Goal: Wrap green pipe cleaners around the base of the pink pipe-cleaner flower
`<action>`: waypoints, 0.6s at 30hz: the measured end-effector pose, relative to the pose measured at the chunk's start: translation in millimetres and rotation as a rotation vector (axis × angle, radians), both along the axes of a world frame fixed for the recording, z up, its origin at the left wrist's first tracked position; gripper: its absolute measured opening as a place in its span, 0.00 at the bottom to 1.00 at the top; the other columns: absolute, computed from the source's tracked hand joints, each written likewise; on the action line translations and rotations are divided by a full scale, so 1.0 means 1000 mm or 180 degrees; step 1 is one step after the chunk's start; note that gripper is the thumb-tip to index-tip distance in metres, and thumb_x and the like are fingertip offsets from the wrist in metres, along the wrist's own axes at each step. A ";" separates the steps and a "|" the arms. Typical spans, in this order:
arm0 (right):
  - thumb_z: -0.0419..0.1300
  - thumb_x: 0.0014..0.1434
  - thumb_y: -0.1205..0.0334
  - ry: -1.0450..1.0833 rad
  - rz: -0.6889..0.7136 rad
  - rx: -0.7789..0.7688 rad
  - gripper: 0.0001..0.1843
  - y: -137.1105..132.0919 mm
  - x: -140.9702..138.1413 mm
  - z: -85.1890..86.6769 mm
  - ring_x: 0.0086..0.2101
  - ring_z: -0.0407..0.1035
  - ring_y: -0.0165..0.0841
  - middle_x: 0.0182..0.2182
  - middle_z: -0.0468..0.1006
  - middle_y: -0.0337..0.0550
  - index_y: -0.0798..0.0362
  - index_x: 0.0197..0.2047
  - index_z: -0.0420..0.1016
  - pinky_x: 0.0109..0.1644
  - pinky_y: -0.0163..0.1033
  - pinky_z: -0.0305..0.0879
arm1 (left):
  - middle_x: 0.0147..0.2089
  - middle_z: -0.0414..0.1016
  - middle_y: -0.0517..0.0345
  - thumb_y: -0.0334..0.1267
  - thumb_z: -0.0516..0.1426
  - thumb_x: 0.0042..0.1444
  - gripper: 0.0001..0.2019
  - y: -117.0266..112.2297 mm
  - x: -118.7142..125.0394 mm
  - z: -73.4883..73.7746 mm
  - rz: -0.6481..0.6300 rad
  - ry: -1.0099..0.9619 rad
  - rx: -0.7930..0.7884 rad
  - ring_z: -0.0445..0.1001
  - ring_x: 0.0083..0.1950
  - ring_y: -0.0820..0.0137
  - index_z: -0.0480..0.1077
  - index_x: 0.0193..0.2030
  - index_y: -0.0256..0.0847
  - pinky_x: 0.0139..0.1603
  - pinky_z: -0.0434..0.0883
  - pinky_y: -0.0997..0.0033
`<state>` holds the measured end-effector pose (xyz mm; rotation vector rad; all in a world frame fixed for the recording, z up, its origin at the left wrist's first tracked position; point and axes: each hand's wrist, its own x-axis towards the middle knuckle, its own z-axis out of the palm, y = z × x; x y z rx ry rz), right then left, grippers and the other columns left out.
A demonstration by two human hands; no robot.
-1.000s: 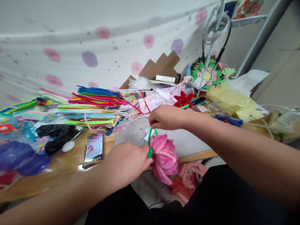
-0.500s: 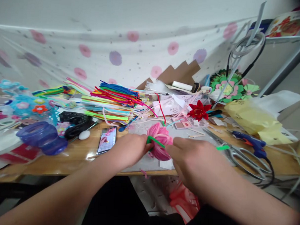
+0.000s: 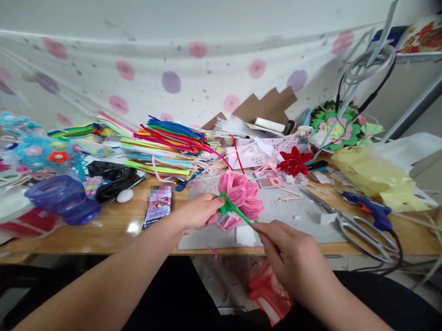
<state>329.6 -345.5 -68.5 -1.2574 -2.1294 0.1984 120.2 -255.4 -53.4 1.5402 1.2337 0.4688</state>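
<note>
A pink flower point(image 3: 241, 193) made of pipe cleaners is held above the grey mat point(image 3: 309, 228), its petals turned away from me. My left hand point(image 3: 204, 209) is closed in a pinch at the flower's green base. A green pipe cleaner point(image 3: 241, 211) runs slantwise from that base down to the right. My right hand point(image 3: 287, 244) pinches its lower right end between thumb and fingers. A red pipe-cleaner flower point(image 3: 295, 162) lies behind on the table.
Bundles of coloured pipe cleaners point(image 3: 166, 146) are stacked at the back. A phone point(image 3: 158, 205) and a blue-purple plastic vessel point(image 3: 62, 197) lie to the left. Large scissors point(image 3: 360, 232) and a blue glue gun point(image 3: 373, 208) rest on the right, beside a yellow bag point(image 3: 374, 174).
My right hand has moved down and slightly right with the green pipe cleaner's end. More of the pink flower shows between my hands. My left hand stays at its base.
</note>
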 end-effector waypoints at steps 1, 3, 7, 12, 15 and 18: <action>0.49 0.59 0.72 0.0113 -0.0042 -0.0029 0.17 0.002 0.003 -0.004 0.29 0.72 0.33 0.31 0.75 0.42 0.51 0.47 0.73 0.33 0.36 0.65 | 0.12 0.54 0.69 0.55 0.47 0.56 0.21 -0.001 0.001 0.000 0.0000 -0.0146 -0.0184 0.44 0.11 0.79 0.57 0.22 0.42 0.13 0.43 0.78; 0.50 0.59 0.71 0.0233 -0.0104 -0.0125 0.16 0.006 0.007 -0.011 0.31 0.73 0.33 0.33 0.77 0.43 0.50 0.46 0.73 0.34 0.36 0.66 | 0.12 0.52 0.70 0.56 0.48 0.55 0.22 -0.004 0.003 0.001 -0.0014 -0.0425 -0.0500 0.42 0.11 0.81 0.54 0.20 0.42 0.12 0.42 0.79; 0.51 0.59 0.69 0.0270 -0.0237 -0.0280 0.13 0.010 0.010 -0.019 0.33 0.74 0.35 0.35 0.78 0.45 0.51 0.41 0.74 0.34 0.36 0.66 | 0.11 0.50 0.69 0.60 0.50 0.53 0.27 -0.009 0.008 0.000 -0.0053 -0.0871 -0.0936 0.40 0.11 0.83 0.52 0.16 0.41 0.11 0.41 0.81; 0.51 0.60 0.65 0.0401 -0.0231 -0.0585 0.09 0.011 0.008 -0.022 0.31 0.72 0.33 0.31 0.78 0.42 0.52 0.36 0.74 0.35 0.36 0.65 | 0.11 0.47 0.71 0.63 0.49 0.51 0.28 -0.015 0.016 -0.005 0.0118 -0.1328 -0.1145 0.39 0.11 0.83 0.51 0.16 0.41 0.11 0.39 0.81; 0.52 0.60 0.64 0.0604 -0.0074 -0.0992 0.09 0.018 0.008 -0.026 0.28 0.71 0.32 0.26 0.76 0.39 0.52 0.33 0.73 0.33 0.34 0.64 | 0.11 0.43 0.71 0.65 0.47 0.52 0.30 -0.017 0.018 -0.005 0.0138 -0.1487 -0.1241 0.39 0.10 0.83 0.49 0.14 0.41 0.10 0.38 0.81; 0.52 0.60 0.61 0.0775 0.0088 -0.1442 0.11 0.030 0.012 -0.032 0.26 0.69 0.31 0.23 0.75 0.39 0.54 0.30 0.72 0.31 0.34 0.64 | 0.10 0.42 0.71 0.64 0.48 0.52 0.31 -0.018 0.015 -0.004 -0.0019 -0.1657 -0.1386 0.38 0.10 0.84 0.48 0.13 0.41 0.10 0.38 0.80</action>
